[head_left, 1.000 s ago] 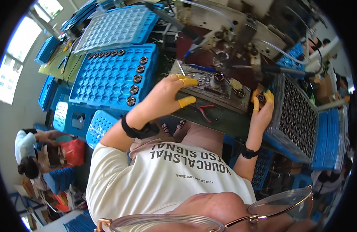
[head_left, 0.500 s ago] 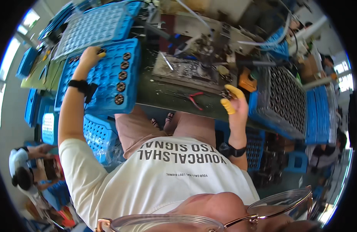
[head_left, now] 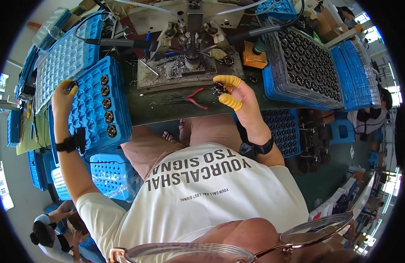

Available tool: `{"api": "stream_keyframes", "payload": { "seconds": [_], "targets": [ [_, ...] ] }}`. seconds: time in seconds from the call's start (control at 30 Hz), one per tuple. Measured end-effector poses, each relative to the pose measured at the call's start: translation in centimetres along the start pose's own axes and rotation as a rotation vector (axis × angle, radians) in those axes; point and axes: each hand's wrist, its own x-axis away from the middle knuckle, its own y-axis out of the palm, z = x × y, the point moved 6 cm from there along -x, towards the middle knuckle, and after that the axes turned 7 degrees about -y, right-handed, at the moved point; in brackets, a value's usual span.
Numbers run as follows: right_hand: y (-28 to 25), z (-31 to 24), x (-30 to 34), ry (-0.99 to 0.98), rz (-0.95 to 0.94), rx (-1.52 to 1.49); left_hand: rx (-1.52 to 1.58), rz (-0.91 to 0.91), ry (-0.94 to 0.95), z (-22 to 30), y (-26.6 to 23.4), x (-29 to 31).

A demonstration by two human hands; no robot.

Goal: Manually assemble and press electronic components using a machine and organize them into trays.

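Observation:
My left hand (head_left: 62,100), with yellow covers on fingertips, is at the left side of a blue compartment tray (head_left: 94,115). Its fingers are closed on a small dark round part (head_left: 74,83), mostly hidden by them. Along the tray's right side runs a column of small copper-and-black ring parts, like motor stators (head_left: 107,103). Over the bench's front edge, my right hand (head_left: 243,97) pinches another stator (head_left: 219,89) between yellow-covered thumb and finger. Red-handled pliers (head_left: 196,98) lie just left of it.
A press fixture (head_left: 193,57) stands on a metal base plate (head_left: 145,82) behind my hands. An orange box with a green-black button (head_left: 254,56) sits right of it. Stacked trays full of stators (head_left: 305,65) are at right; a clear tray (head_left: 58,72) lies at far left.
My view has swung, so the bench appears shifted. My left hand has moved to the tray's left side. The right hand still holds its stator, now nearer the pliers.

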Motion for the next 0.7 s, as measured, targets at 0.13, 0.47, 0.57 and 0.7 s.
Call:
{"api": "stream_keyframes", "payload": {
  "seconds": [0.13,0.47,0.57,0.7],
  "targets": [
    [0.1,-0.5,-0.2,-0.052,-0.023,-0.027,0.262,0.045,-0.011,0.5,-2.2,5.0],
    [2.3,-0.5,-1.3,-0.146,-0.145,0.173,0.647,0.053,-0.167,-1.9,-1.6,15.6],
    [3.6,-0.6,-1.6,-0.173,-0.173,0.217,0.756,0.097,-0.164,-2.0,-0.2,16.0],
    [4.8,-0.7,-1.8,-0.174,-0.195,0.213,0.799,0.140,-0.108,-1.9,1.3,15.8]
  ]
}}
